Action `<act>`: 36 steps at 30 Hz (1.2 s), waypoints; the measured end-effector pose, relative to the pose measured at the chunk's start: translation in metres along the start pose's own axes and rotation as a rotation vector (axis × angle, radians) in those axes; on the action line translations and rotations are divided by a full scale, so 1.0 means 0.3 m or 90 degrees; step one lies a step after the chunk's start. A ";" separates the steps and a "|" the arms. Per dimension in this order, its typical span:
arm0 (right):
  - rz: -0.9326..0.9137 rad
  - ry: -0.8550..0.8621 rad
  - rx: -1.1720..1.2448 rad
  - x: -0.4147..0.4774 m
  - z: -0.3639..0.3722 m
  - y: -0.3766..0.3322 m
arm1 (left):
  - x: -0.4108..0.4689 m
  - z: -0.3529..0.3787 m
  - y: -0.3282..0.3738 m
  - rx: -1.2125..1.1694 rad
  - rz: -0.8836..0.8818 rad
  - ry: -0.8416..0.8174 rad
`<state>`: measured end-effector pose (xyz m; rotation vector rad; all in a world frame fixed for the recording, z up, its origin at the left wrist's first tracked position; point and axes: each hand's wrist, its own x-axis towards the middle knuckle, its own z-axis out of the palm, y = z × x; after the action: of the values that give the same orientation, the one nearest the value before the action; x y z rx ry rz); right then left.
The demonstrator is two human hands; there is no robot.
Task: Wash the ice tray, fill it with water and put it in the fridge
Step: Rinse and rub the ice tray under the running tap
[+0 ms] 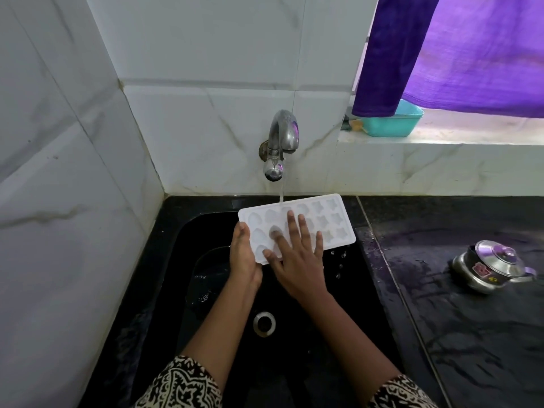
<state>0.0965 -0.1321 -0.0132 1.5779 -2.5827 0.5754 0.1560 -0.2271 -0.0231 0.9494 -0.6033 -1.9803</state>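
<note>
Two black-and-cream patterned sleeves [182, 387] sit at the bottom edge, and bare forearms reach out from them over a black sink [347, 307]. A round metal drain [264, 323] shows between the arms.

The left hand [244, 257] grips the left short end of the white ice tray [332, 222], with the palm under the edge and the thumb curled over the rim. The right hand [295, 257] lies flat on top of the tray, its fingers [303, 228] straight and spread across the moulded cells, grasping nothing. The tray is held above the sink basin, cells up, with its right end tilted slightly away. Drops fall from its right edge.

A thin stream of water [281, 192] lands on the tray's far rim from a chrome tap [281, 139] fixed to the white marble-patterned tiles.

To the right, on the wet black table [456, 325], stands a lidded steel pot [491, 269], well apart from the sink. Farther back, a teal tub [391, 122] rests on the window ledge [441, 139], partly behind a purple curtain [456, 48].
</note>
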 end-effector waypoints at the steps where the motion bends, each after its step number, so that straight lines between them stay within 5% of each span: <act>1: -0.007 -0.016 0.011 -0.006 0.006 -0.006 | 0.004 0.000 0.009 -0.002 0.004 0.004; 13: -0.017 -0.017 0.092 0.011 -0.013 0.009 | -0.011 -0.002 0.027 0.023 -0.021 -0.015; 21: 0.037 0.137 0.151 -0.042 -0.070 0.120 | 0.002 -0.034 0.039 0.004 0.026 -0.039; 27: -0.090 -0.032 -0.010 -0.016 -0.063 0.149 | -0.001 -0.052 0.085 -0.033 -0.006 -0.092; 36: -0.133 -0.017 0.000 0.073 -0.071 0.095 | 0.003 -0.086 0.112 -0.002 -0.132 -0.160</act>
<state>0.0583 -0.1317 0.0038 1.8366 -2.3931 0.5389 0.1924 -0.2473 -0.0154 0.7934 -0.6606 -2.3074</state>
